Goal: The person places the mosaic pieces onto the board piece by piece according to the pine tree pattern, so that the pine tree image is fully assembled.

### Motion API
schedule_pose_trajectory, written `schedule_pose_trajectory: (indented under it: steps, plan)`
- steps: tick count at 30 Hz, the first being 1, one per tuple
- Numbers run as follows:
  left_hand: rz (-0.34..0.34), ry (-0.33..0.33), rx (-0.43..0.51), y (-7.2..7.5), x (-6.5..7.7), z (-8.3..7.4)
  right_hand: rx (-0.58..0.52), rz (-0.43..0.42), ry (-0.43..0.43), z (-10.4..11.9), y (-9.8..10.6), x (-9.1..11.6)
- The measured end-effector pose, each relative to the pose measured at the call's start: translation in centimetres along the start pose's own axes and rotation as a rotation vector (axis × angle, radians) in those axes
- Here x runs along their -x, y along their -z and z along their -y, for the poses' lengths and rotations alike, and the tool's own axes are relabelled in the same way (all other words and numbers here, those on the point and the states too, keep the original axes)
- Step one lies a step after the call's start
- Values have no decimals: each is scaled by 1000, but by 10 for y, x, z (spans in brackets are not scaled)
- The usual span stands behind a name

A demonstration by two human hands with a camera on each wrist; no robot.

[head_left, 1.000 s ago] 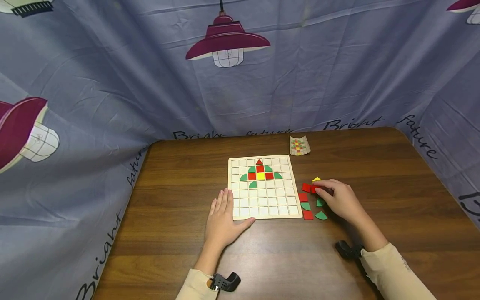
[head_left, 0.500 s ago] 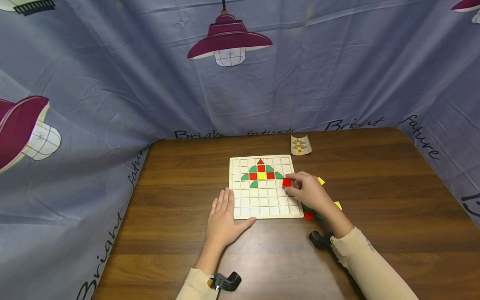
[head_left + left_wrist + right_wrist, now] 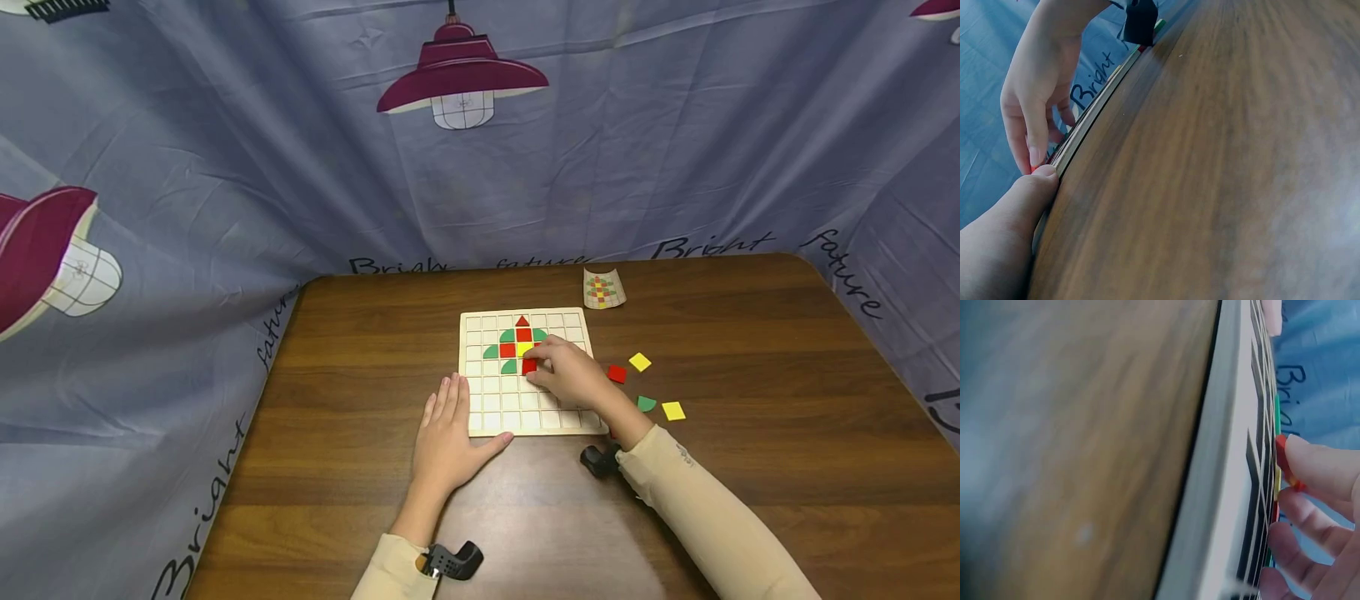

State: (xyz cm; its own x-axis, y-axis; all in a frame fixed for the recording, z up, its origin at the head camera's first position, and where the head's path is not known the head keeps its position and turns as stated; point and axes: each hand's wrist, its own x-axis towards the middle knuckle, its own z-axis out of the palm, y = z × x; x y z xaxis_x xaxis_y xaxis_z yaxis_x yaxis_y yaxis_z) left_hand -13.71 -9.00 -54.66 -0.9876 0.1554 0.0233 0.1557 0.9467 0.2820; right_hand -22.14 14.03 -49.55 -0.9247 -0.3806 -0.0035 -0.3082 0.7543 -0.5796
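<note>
A pale grid board lies on the table, with red, green and yellow tiles set in its upper cells. My right hand reaches over it and pinches a red square tile between thumb and fingers, just below the yellow square and right of a green quarter-round tile. In the right wrist view the red tile stands tilted close to the board's surface. My left hand rests with straight fingers along the board's left edge, its thumb at the front rim.
Right of the board lie loose tiles: a red square, a green quarter-round and yellow squares. My right forearm hides part of that area. A curled pattern card sits behind the board, near the curtain.
My right hand has picked a red square tile from the loose pieces and carried it left over the board to below the yellow square. The left hand stays put.
</note>
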Motion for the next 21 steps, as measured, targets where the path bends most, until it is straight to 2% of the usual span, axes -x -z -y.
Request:
schedule_pose_trajectory:
  steps: [7, 11, 21]
  plan:
    - [2, -5, -8, 1, -1, -1, 86, 6, -15, 4, -3, -4]
    - [2, -1, -4, 1, -1, 0, 127, -9, 8, 4, -5, -4]
    - [-2, 0, -1, -1, 0, 1, 102, -25, 7, 2, -6, -8]
